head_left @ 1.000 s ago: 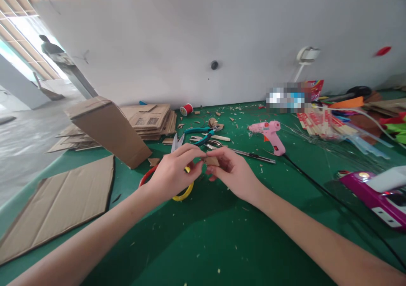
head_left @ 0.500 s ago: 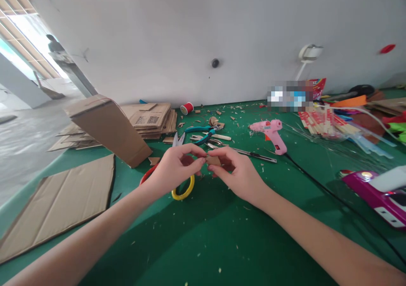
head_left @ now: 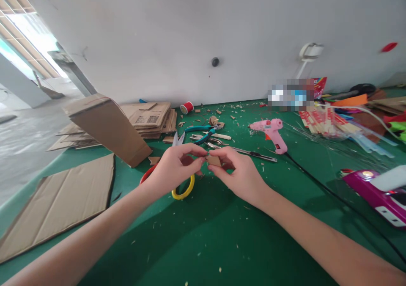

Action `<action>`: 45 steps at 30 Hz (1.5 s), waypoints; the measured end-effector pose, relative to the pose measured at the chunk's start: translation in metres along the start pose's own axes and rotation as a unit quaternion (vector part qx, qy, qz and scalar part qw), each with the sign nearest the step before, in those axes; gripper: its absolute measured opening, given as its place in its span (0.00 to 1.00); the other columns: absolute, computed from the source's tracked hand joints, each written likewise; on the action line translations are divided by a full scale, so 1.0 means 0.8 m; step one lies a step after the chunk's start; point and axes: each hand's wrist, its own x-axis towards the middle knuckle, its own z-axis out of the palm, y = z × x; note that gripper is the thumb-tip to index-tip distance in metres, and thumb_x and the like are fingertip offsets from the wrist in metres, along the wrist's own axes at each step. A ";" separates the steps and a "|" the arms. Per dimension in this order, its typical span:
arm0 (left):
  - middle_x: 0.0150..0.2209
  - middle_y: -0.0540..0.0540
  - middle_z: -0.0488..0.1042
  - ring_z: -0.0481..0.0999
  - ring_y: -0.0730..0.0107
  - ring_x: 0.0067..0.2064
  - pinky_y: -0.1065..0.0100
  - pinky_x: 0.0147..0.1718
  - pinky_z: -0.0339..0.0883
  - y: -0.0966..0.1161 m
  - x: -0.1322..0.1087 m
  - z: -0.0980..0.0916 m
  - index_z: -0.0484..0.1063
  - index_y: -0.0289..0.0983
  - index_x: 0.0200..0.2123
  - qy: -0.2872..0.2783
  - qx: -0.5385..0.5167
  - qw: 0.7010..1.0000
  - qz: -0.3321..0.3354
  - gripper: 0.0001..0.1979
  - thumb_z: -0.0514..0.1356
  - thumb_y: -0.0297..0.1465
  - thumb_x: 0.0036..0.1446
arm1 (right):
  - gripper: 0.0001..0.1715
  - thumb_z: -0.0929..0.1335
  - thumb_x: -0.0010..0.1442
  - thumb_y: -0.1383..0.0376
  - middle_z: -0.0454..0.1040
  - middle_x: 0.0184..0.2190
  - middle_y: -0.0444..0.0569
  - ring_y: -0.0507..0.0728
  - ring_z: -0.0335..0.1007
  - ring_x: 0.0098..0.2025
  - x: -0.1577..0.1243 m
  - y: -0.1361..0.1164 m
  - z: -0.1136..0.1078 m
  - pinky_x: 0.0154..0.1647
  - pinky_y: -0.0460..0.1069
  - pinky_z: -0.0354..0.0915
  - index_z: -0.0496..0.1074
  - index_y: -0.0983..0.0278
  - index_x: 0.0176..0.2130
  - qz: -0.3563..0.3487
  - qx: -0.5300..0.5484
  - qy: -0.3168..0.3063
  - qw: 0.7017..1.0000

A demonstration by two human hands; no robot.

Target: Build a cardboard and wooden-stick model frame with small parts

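A small piece of cardboard (head_left: pixel 214 160) is pinched between my two hands above the green table. My left hand (head_left: pixel 179 164) grips its left end with thumb and fingertips. From the other side, my right hand (head_left: pixel 236 167) holds it the same way. Scissors with one red and one yellow handle (head_left: pixel 183 189) lie under my left hand, partly hidden by it. Just beyond my fingers are teal-handled pliers (head_left: pixel 203 137) and a slim utility knife (head_left: pixel 256 155). A pink glue gun (head_left: pixel 271 133) rests to the right of them.
At left, a cardboard box (head_left: pixel 109 127) leans near a flat cardboard sheet (head_left: pixel 63 201) and stacked cardboard (head_left: pixel 152 119). A red thread spool (head_left: pixel 187 107) sits by the wall. A black cord (head_left: pixel 330 197) runs right, near a magenta device (head_left: pixel 364 188). Scraps litter the green table (head_left: pixel 190 243).
Both hands stay almost in place on the cardboard piece, with slight finger movement. A distant person at the upper left is no longer visible.
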 end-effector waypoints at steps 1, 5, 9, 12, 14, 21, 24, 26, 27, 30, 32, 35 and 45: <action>0.31 0.50 0.77 0.77 0.73 0.27 0.74 0.28 0.71 -0.001 0.000 0.001 0.73 0.37 0.37 0.007 0.011 1.000 0.008 0.08 0.58 0.34 0.55 | 0.14 0.68 0.56 0.68 0.75 0.34 0.44 0.51 0.73 0.33 0.000 0.000 0.000 0.34 0.47 0.71 0.68 0.60 0.44 0.003 0.003 0.001 1.000; 0.30 0.51 0.77 0.75 0.75 0.27 0.76 0.27 0.68 -0.004 -0.002 0.003 0.74 0.38 0.35 0.044 0.134 0.986 0.084 0.07 0.56 0.30 0.56 | 0.14 0.68 0.56 0.66 0.75 0.33 0.44 0.51 0.73 0.32 -0.001 -0.002 0.000 0.33 0.47 0.72 0.68 0.60 0.44 0.020 0.011 -0.001 1.000; 0.32 0.51 0.78 0.73 0.77 0.28 0.76 0.29 0.65 -0.009 -0.004 0.003 0.74 0.39 0.37 0.062 0.252 0.947 0.190 0.09 0.54 0.26 0.56 | 0.14 0.69 0.55 0.64 0.74 0.31 0.43 0.51 0.72 0.30 -0.001 -0.005 0.000 0.33 0.48 0.72 0.68 0.60 0.43 0.049 0.033 -0.009 0.998; 0.34 0.51 0.78 0.74 0.77 0.30 0.76 0.30 0.64 -0.012 -0.003 -0.001 0.73 0.39 0.37 0.050 0.296 0.926 0.228 0.09 0.53 0.26 0.57 | 0.14 0.69 0.55 0.64 0.74 0.31 0.43 0.51 0.72 0.31 -0.002 -0.003 0.000 0.33 0.50 0.72 0.68 0.60 0.43 0.079 0.079 -0.022 0.994; 0.32 0.52 0.78 0.74 0.78 0.29 0.77 0.29 0.64 -0.011 -0.002 -0.005 0.73 0.39 0.37 0.032 0.295 0.930 0.218 0.08 0.55 0.27 0.57 | 0.15 0.69 0.56 0.65 0.75 0.34 0.44 0.52 0.73 0.32 -0.002 0.000 0.001 0.33 0.50 0.73 0.68 0.59 0.44 0.104 0.129 -0.042 0.985; 0.28 0.55 0.76 0.74 0.77 0.27 0.76 0.26 0.62 -0.003 -0.002 -0.015 0.72 0.40 0.34 -0.027 0.329 0.928 0.174 0.06 0.55 0.29 0.57 | 0.14 0.67 0.56 0.67 0.73 0.35 0.44 0.53 0.74 0.36 0.000 0.001 0.007 0.33 0.50 0.73 0.68 0.59 0.44 0.183 0.224 -0.084 0.953; 0.24 0.53 0.74 0.72 0.73 0.25 0.71 0.23 0.57 -0.004 -0.005 -0.013 0.71 0.39 0.32 -0.026 0.449 0.863 0.230 0.09 0.51 0.31 0.59 | 0.14 0.67 0.55 0.67 0.73 0.33 0.44 0.53 0.73 0.33 0.001 -0.001 0.014 0.31 0.50 0.73 0.67 0.60 0.43 0.216 0.226 -0.071 0.947; 0.22 0.52 0.72 0.71 0.70 0.23 0.69 0.22 0.55 -0.006 -0.006 -0.010 0.70 0.38 0.30 -0.037 0.503 0.824 0.258 0.13 0.48 0.32 0.62 | 0.13 0.67 0.55 0.66 0.73 0.33 0.44 0.52 0.72 0.31 0.001 0.000 0.019 0.30 0.50 0.73 0.66 0.61 0.42 0.230 0.212 -0.065 0.948; 0.21 0.52 0.71 0.70 0.70 0.23 0.68 0.22 0.54 -0.007 -0.007 -0.008 0.69 0.37 0.30 -0.042 0.516 0.814 0.262 0.14 0.47 0.32 0.62 | 0.12 0.67 0.55 0.66 0.73 0.32 0.44 0.52 0.72 0.29 0.000 0.002 0.021 0.30 0.51 0.73 0.66 0.60 0.42 0.231 0.202 -0.063 0.950; 0.22 0.52 0.72 0.71 0.70 0.22 0.69 0.21 0.52 -0.012 -0.007 0.000 0.68 0.38 0.30 -0.040 0.519 0.822 0.232 0.14 0.47 0.33 0.63 | 0.10 0.65 0.56 0.67 0.73 0.29 0.43 0.51 0.71 0.27 -0.001 0.006 0.022 0.31 0.51 0.71 0.66 0.60 0.40 0.214 0.167 -0.063 0.960; 0.24 0.52 0.74 0.72 0.70 0.24 0.70 0.22 0.53 -0.014 -0.006 0.005 0.68 0.38 0.32 -0.041 0.505 0.839 0.198 0.12 0.48 0.33 0.62 | 0.09 0.65 0.55 0.68 0.72 0.26 0.42 0.51 0.71 0.27 -0.001 0.007 0.021 0.32 0.51 0.70 0.66 0.60 0.39 0.194 0.137 -0.059 0.970; 0.27 0.51 0.76 0.75 0.69 0.27 0.71 0.24 0.55 -0.013 -0.005 0.011 0.68 0.38 0.33 -0.051 0.483 0.860 0.156 0.10 0.48 0.31 0.61 | 0.10 0.64 0.54 0.70 0.72 0.26 0.42 0.51 0.70 0.28 -0.002 0.006 0.019 0.31 0.50 0.68 0.67 0.60 0.39 0.173 0.088 -0.057 0.979; 0.26 0.49 0.75 0.74 0.66 0.27 0.70 0.23 0.56 0.001 -0.004 0.016 0.67 0.38 0.31 -0.088 0.449 0.885 0.082 0.09 0.48 0.30 0.59 | 0.11 0.64 0.53 0.71 0.75 0.32 0.45 0.53 0.70 0.33 -0.007 0.002 0.023 0.34 0.50 0.66 0.70 0.61 0.38 0.114 -0.009 -0.048 0.992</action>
